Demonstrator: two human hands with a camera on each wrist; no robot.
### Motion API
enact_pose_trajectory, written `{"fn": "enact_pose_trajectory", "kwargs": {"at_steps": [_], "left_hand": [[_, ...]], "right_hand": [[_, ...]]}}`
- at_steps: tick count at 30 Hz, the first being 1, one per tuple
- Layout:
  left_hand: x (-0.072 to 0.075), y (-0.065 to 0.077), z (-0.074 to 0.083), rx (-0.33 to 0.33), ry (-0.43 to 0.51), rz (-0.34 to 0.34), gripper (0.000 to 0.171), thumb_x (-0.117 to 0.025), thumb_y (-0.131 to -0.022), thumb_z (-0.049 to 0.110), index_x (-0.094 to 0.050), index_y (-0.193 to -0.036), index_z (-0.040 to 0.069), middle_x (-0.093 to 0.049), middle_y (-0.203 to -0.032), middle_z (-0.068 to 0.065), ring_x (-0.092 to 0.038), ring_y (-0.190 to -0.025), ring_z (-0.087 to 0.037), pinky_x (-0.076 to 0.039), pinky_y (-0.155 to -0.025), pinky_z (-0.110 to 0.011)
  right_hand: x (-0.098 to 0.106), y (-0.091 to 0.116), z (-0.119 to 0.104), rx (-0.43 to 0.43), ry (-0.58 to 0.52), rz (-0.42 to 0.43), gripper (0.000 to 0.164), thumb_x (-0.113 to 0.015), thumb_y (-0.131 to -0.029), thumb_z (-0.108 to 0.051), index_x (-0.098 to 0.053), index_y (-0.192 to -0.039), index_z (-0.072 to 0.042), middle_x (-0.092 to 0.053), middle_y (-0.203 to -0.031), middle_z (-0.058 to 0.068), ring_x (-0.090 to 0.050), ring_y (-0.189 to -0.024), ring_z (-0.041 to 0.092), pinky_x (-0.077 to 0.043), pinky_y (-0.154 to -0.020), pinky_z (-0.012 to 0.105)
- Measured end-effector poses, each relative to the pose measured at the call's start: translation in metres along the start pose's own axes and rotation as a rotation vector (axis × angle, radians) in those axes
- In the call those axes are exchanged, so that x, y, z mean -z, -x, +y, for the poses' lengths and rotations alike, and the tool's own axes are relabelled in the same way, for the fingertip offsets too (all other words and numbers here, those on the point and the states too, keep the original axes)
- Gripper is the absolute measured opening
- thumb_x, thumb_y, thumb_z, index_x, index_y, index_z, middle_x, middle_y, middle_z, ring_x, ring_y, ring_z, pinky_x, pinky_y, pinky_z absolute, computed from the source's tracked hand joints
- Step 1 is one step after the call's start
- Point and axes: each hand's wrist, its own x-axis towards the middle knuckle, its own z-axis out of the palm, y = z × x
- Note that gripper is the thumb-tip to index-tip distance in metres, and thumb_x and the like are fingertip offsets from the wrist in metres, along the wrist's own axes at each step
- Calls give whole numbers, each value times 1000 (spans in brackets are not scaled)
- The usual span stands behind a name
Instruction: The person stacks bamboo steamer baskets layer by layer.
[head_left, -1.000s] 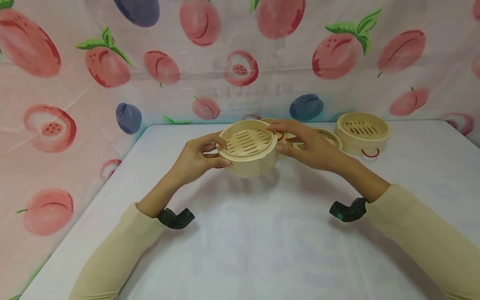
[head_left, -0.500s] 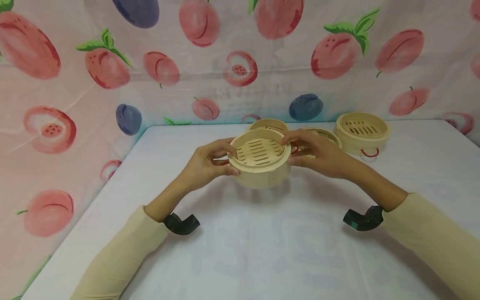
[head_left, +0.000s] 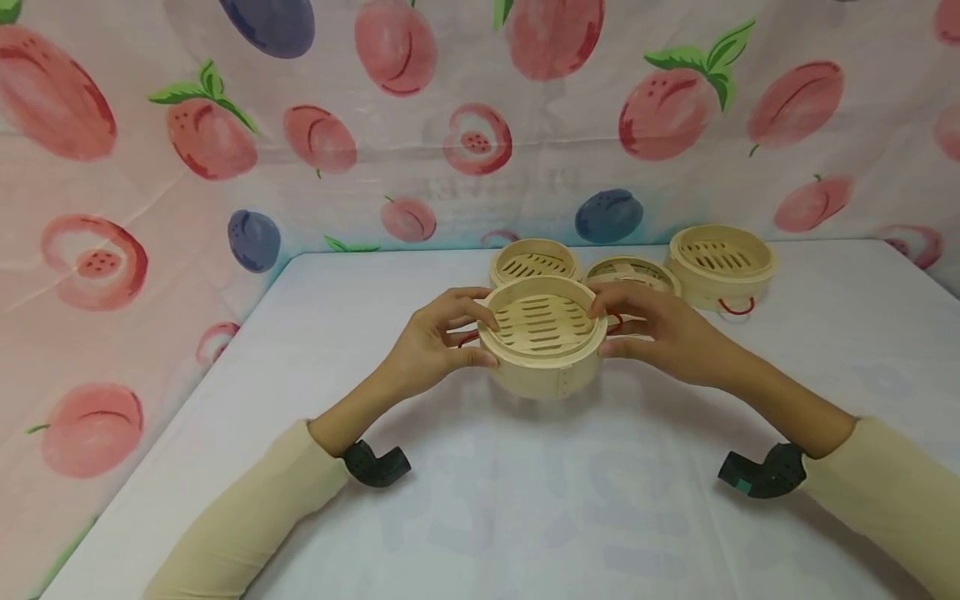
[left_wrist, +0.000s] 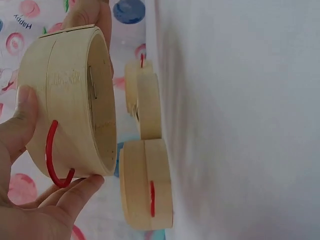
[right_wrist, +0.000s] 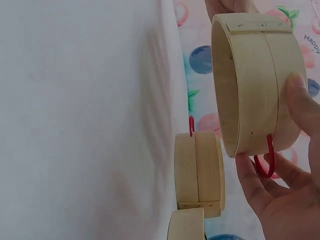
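Between both hands a round bamboo steamer basket [head_left: 543, 327] is held above the white table, its slatted floor facing up and toward the head camera. My left hand [head_left: 442, 343] grips its left side, thumb on the outer wall and a fingertip over the rim. On the opposite side my right hand [head_left: 663, 335] holds it the same way. A red handle [left_wrist: 52, 155] sticks out beside the left hand's fingers in the left wrist view; another red handle [right_wrist: 270, 159] shows by the right fingers. The wrist views show the basket's underside rim clear of the table.
At the back of the white table [head_left: 480, 500] stand a steamer basket [head_left: 534, 257] behind the held one, a lower round bamboo piece [head_left: 637, 271] beside it, and a taller steamer [head_left: 722, 262] with a red handle at right. A fruit-print cloth [head_left: 375, 167] hangs behind.
Both hands have carried the steamer basket to the right and toward the body, uncovering more of the basket behind. Their grip looks unchanged.
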Motion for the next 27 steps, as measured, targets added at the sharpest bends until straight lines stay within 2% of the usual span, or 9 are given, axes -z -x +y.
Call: {"fn": "enact_pose_trajectory", "kwargs": {"at_steps": [4, 9, 13, 19, 22, 24, 27], "left_hand": [[-4, 1, -2, 15, 4, -16, 32, -73, -66, -7, -57, -93, -5, -41, -127, -20, -48, -111, -34, -44, -85, -39], [-10, 1, -5, 39, 9, -52, 31, -72, -67, -8, -57, -94, -5, -40, -130, -19, -42, -118, -32, -45, -85, -39], [-15, 1, -9, 48, 9, -66, 32, -72, -67, -9, -57, -95, -6, -40, -129, -21, -36, -123, -31, -44, -86, -39], [-20, 2, -13, 83, 11, -75, 32, -72, -67, -8, -58, -96, -5, -41, -129, -19, -44, -116, -31, -43, -88, -40], [-22, 2, -23, 95, 37, -79, 32, -73, -67, -7, -59, -96, -4, -41, -132, -16, -44, -117, -28, -42, -89, -38], [-23, 3, -33, 89, 54, -83, 32, -73, -67, -5, -59, -96, -1, -40, -132, -14, -45, -116, -26, -43, -88, -35], [-23, 3, -46, 77, 66, -91, 32, -74, -67, -2, -60, -96, 3, -41, -133, -9, -45, -116, -22, -43, -88, -33]], "right_hand": [[-3, 9, 0, -11, 16, 29, 33, -69, -74, -1, -52, -103, -6, -46, -124, 11, -43, -113, 16, -46, -83, 28], [-8, 20, 1, -7, -7, 51, 35, -70, -73, 3, -52, -102, -5, -46, -121, 15, -37, -120, 28, -47, -81, 28], [-9, 25, 7, -14, -16, 53, 34, -70, -72, 3, -52, -100, -5, -47, -120, 16, -34, -121, 32, -48, -80, 29], [-9, 33, 30, -27, -25, 46, 34, -72, -71, -2, -55, -99, -12, -42, -129, 11, -39, -118, 23, -49, -75, 28], [-10, 35, 38, -13, -34, 46, 36, -73, -70, -2, -56, -99, -13, -40, -132, 11, -45, -108, 16, -50, -71, 27], [-11, 35, 36, -4, -56, 46, 36, -73, -69, 0, -57, -98, -10, -39, -132, 14, -46, -103, 16, -50, -69, 29], [-13, 36, 33, -6, -86, 52, 35, -73, -68, 3, -57, -97, -7, -38, -131, 18, -46, -106, 18, -51, -70, 30]]}}
